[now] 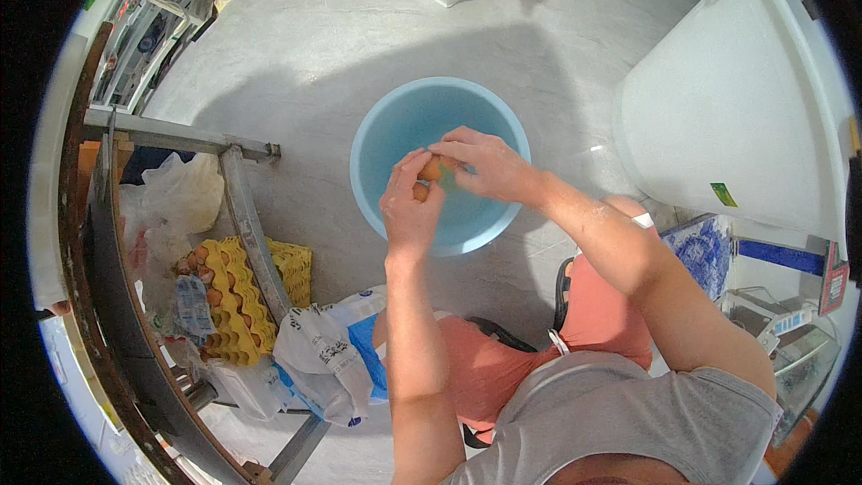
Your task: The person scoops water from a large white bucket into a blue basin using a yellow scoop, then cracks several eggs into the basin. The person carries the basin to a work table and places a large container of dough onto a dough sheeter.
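Note:
Both my hands are over a light blue round basin (364, 153) on the floor. My left hand (411, 216) is curled round brown eggs; one egg (432, 169) shows between its fingertips and another egg (420, 191) sits lower against the palm. My right hand (489, 166) meets it from the right, fingers bent and touching the eggs. An orange-brown patch under its fingers looks like an egg or shell, partly hidden. Something pale yellow-green in the basin below is blurred.
At the left, yellow egg trays (235, 292) with brown eggs stand by a metal frame (242, 202). A white plastic bag (323, 355) lies near my left forearm. A big white tub (718, 108) stands at the right. A small scale-like device (781, 328) is at the lower right.

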`<state>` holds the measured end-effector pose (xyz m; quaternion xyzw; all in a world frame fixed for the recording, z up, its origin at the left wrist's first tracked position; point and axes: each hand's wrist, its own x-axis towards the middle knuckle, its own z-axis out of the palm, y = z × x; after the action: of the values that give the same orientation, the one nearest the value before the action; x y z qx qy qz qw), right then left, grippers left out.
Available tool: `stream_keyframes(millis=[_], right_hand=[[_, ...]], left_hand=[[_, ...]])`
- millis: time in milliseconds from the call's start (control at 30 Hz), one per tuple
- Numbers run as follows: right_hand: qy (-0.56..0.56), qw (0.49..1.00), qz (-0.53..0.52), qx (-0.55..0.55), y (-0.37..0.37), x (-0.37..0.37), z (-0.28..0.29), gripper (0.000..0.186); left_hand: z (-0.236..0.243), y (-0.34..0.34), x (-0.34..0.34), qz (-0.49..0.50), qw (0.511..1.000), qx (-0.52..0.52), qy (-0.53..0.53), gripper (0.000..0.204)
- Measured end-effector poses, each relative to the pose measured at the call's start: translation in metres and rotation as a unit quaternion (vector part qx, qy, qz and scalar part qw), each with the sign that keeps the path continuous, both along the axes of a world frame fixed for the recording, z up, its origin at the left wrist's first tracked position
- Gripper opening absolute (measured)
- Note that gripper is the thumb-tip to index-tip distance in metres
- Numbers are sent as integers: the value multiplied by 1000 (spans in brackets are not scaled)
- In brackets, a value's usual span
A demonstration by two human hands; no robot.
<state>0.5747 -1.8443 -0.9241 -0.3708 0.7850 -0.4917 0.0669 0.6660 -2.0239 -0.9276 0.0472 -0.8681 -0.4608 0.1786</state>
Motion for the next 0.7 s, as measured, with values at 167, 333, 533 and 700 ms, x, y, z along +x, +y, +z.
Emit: stream_keyframes(millis=[167,333,533,700], right_hand=[[-3,1000,2,5,0,-2,1,36],[-41,999,8,-2,1,-2,7,35],[-148,989,-2,13,2,-3,21,35],[-344,937,1,-63,4,-10,22,49]], left_hand=[[3,0,0,4,1000,-9,-7,44],[6,2,4,12,999,45,-27,43],[-1,-1,6,28,995,94,-12,46],[-1,-2,6,39,980,185,-63,46]])
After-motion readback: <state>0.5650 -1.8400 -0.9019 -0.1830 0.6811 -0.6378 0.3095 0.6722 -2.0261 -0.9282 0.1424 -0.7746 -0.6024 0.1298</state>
